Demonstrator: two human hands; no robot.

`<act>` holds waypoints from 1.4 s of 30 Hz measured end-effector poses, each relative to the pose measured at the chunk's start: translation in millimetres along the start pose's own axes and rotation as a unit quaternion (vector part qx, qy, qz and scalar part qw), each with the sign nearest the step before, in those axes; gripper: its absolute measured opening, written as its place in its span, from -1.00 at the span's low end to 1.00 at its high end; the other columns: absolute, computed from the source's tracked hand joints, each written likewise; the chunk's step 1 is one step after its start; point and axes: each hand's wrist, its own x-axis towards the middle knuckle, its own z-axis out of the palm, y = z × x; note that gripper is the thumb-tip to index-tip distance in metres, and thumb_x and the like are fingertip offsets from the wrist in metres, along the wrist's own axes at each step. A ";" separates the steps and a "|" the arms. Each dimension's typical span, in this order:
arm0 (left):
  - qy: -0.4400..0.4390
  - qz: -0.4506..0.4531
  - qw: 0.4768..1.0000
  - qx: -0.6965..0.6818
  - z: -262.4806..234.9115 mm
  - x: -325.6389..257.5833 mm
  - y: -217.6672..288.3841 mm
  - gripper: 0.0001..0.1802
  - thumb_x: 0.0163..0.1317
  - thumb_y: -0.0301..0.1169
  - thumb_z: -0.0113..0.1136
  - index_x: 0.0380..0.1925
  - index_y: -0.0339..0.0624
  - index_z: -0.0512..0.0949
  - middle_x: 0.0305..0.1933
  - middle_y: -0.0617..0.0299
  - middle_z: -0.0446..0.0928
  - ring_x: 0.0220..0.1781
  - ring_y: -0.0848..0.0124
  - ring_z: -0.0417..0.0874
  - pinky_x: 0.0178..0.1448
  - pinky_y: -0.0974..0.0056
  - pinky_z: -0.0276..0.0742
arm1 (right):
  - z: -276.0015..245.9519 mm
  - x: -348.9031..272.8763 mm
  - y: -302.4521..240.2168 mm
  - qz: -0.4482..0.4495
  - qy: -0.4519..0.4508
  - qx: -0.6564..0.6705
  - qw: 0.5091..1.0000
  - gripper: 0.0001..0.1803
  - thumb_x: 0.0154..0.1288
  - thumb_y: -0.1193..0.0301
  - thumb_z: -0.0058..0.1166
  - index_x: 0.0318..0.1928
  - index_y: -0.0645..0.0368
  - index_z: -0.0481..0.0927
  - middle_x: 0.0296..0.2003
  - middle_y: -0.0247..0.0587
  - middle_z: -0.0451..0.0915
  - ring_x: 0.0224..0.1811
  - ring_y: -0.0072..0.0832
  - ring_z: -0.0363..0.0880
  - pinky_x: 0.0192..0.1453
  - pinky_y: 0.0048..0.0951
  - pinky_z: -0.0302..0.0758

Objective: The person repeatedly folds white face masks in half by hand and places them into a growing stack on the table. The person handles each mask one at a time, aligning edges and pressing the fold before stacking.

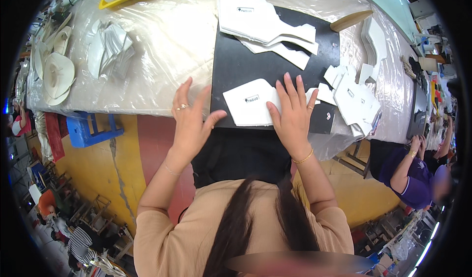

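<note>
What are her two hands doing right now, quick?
Left hand: open, fingers spread, resting at the edge of the black mat, holding nothing.
Right hand: open, flat, pressing down on the white cut piece.

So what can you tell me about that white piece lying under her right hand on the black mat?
The white piece is a flat, thin cut-out that looks like leather or stiff fabric, wide at one end and narrowing toward the other, with a small dark printed mark near its middle. It lies flat at the near edge of the black mat. The right hand presses palm-down on its right part, fingers spread. The left hand is beside it, thumb tip near its left edge; whether it touches is unclear.
</note>
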 end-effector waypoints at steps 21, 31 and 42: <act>0.155 -0.075 0.945 -0.278 12.6 173.4 -6.3 -0.58 0.19 -0.45 0.40 0.02 -0.37 0.55 -0.26 0.14 0.63 -0.27 0.49 0.62 -0.24 0.36 0.57 | -129.8 -12.8 94.0 0.273 0.186 -0.001 0.944 -0.73 0.40 0.34 0.22 -0.02 0.26 0.64 -0.02 -0.09 0.64 0.07 -0.30 0.60 0.19 -0.31 0.47; 0.053 -0.020 0.787 -0.614 -14.8 90.8 46.7 -0.70 0.36 -0.58 0.23 0.03 -0.33 0.39 -0.10 0.00 0.61 -0.14 0.40 0.68 -0.19 0.32 0.76 | -92.9 10.2 14.9 0.087 0.112 0.262 0.955 -0.78 0.23 0.50 0.32 -0.09 0.19 0.72 0.10 -0.12 0.60 0.16 -0.17 0.55 0.23 -0.25 0.47; -0.128 -0.193 0.687 -0.689 14.7 31.8 57.3 -0.74 0.50 -0.43 0.10 0.08 -0.35 0.51 -0.02 0.08 0.62 -0.07 0.42 0.69 0.04 0.28 0.70 | -57.2 12.7 -34.9 -0.002 0.070 0.332 0.941 -0.69 0.08 0.48 0.44 -0.13 0.22 0.68 -0.11 -0.13 0.65 -0.10 -0.19 0.64 -0.05 -0.28 0.60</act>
